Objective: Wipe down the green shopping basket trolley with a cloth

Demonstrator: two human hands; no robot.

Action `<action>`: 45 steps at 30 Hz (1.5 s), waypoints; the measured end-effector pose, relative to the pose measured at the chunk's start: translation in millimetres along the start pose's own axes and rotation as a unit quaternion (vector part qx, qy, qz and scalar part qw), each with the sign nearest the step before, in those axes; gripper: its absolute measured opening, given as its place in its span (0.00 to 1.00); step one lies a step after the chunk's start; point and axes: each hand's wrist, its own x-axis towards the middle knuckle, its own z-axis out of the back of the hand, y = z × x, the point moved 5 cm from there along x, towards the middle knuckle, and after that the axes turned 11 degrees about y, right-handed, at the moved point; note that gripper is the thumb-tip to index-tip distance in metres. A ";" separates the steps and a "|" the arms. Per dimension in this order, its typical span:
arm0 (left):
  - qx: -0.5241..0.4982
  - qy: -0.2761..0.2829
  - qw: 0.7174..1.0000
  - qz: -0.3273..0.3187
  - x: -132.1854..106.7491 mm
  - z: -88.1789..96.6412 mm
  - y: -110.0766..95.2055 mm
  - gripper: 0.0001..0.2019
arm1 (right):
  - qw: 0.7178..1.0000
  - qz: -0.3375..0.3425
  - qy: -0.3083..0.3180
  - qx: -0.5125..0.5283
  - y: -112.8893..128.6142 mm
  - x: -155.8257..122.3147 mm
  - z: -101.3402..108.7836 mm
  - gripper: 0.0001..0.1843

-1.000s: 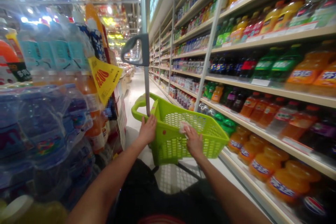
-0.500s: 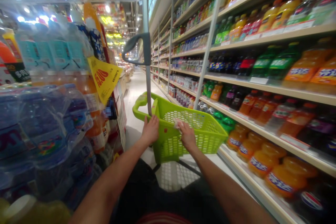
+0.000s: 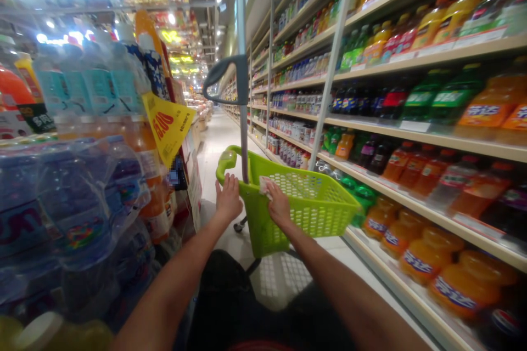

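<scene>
A lime green plastic basket (image 3: 321, 205) on wheels stands in the aisle in front of me, with a grey pole and handle (image 3: 241, 77) rising from its near left corner. My left hand (image 3: 228, 198) rests on the basket's near rim by the pole, fingers together. My right hand (image 3: 278, 203) presses a small white cloth (image 3: 264, 185) against the near rim, fingers curled over it. The inside of the basket shows nothing in it from here.
Shelves of soft drink bottles (image 3: 432, 104) run along the right. Shrink-wrapped packs of water bottles (image 3: 74, 192) are stacked on the left, with a yellow price sign (image 3: 167, 123). The white aisle floor (image 3: 218, 137) runs ahead.
The basket has swung a little to the right and the pole with it. My right hand and the cloth have slid left along the near rim, closer to the pole.
</scene>
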 end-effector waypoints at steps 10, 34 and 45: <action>0.014 0.002 1.000 -0.023 6.2 -6.5 -10.0 0.36 | 0.997 -0.003 0.065 -0.036 24.3 10.9 7.8 0.31; 0.006 -0.015 0.999 -0.038 2.4 -5.6 -13.5 0.34 | 0.999 -0.008 0.038 -0.029 28.5 8.6 0.5 0.30; -0.006 -0.021 0.999 -0.037 2.3 -5.5 -16.6 0.33 | 1.000 -0.008 0.005 0.003 26.9 2.6 -3.2 0.29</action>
